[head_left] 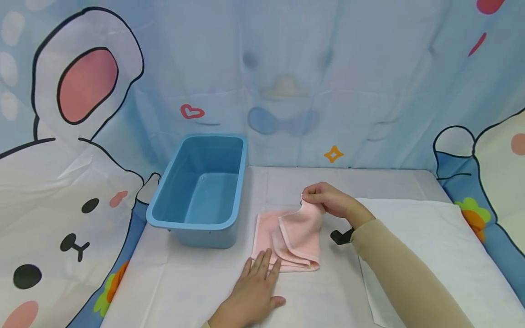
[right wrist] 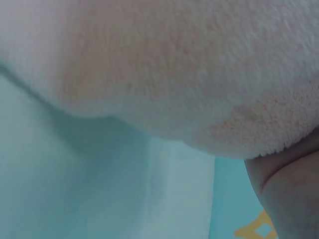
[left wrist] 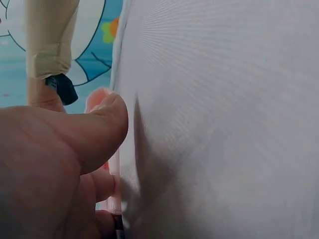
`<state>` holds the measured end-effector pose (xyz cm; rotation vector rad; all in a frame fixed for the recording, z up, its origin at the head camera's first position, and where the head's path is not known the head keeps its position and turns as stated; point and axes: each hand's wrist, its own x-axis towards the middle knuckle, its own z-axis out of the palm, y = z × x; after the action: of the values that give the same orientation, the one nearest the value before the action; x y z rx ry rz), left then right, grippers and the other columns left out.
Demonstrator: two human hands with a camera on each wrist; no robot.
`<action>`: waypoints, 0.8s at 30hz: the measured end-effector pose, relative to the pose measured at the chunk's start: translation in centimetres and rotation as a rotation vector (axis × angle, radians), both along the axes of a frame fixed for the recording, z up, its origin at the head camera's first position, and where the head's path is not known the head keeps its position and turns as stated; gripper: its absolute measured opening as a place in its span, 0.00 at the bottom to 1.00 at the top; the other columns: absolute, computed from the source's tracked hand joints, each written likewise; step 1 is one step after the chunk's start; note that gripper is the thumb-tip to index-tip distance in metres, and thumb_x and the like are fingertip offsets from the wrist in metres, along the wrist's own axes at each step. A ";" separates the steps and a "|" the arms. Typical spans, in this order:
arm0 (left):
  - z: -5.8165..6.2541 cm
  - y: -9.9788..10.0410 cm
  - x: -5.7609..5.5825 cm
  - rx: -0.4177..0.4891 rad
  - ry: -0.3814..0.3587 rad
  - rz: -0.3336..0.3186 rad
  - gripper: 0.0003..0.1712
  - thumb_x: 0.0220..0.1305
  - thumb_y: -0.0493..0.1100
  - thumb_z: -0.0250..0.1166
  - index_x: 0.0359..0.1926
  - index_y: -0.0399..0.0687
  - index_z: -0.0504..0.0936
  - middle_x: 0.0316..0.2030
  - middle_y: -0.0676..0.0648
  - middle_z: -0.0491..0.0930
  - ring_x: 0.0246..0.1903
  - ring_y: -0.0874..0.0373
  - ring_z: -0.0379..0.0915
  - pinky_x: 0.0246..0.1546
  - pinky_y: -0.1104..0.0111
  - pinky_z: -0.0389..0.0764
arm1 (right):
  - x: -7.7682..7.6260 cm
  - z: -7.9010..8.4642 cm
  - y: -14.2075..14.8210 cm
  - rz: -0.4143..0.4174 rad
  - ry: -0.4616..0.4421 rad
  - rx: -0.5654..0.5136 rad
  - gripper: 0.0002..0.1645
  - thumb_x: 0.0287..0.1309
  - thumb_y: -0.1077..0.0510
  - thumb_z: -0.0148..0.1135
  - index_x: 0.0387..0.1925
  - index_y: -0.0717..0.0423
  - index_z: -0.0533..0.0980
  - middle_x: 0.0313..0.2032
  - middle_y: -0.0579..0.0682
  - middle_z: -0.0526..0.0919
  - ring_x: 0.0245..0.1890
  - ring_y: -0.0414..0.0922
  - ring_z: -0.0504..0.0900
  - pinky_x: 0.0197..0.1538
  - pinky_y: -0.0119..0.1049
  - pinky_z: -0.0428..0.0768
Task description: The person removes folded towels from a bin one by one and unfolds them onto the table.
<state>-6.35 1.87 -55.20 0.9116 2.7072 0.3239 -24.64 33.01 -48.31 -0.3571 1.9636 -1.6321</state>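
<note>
A pink towel (head_left: pixel 266 228) with a pale edge lies folded on the white table, its upper layer raised at the far right corner. My right hand (head_left: pixel 334 200) pinches that corner between thumb and fingers. In the right wrist view the fuzzy towel (right wrist: pixel 189 74) fills the upper part, and a bit of finger shows at the right edge. My left hand (head_left: pixel 254 291) is spread flat, fingertips on the towel's near left edge. In the left wrist view the left thumb (left wrist: pixel 99 129) stands out beside the table surface.
A blue plastic basin (head_left: pixel 193 225) stands on the table left of the towel, with nothing inside. On the right, under my right forearm, lies a white sheet (head_left: pixel 430 255). A black device (head_left: pixel 341 237) sits at my right wrist. A printed cloth backdrop (head_left: pixel 287 127) hangs behind the table.
</note>
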 end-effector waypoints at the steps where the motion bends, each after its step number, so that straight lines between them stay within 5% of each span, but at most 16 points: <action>1: 0.0 0.0 0.0 -0.002 -0.002 0.002 0.54 0.73 0.72 0.59 0.87 0.51 0.53 0.88 0.38 0.41 0.88 0.42 0.39 0.84 0.40 0.53 | 0.1 0.0 0.4 0.001 0.003 0.009 0.14 0.79 0.56 0.58 0.33 0.49 0.83 0.23 0.38 0.78 0.23 0.35 0.74 0.31 0.31 0.75; 15: 0.5 -0.4 0.5 -0.046 0.016 0.033 0.51 0.76 0.71 0.56 0.86 0.48 0.56 0.87 0.38 0.45 0.88 0.44 0.41 0.84 0.43 0.55 | 1.0 0.2 5.1 0.001 0.047 0.028 0.14 0.80 0.60 0.55 0.35 0.48 0.83 0.26 0.38 0.82 0.28 0.35 0.78 0.39 0.33 0.81; 24: 0.9 -0.1 0.6 -0.064 0.005 0.045 0.51 0.76 0.70 0.56 0.85 0.44 0.57 0.87 0.37 0.45 0.87 0.43 0.41 0.84 0.44 0.54 | 1.9 -0.7 8.0 -0.069 0.076 0.066 0.14 0.78 0.61 0.56 0.37 0.47 0.85 0.31 0.37 0.85 0.35 0.35 0.80 0.48 0.34 0.83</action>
<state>-5.74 1.76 -54.30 0.8358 2.7289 0.2435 -22.77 41.00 -49.01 -0.3337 2.1020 -1.6136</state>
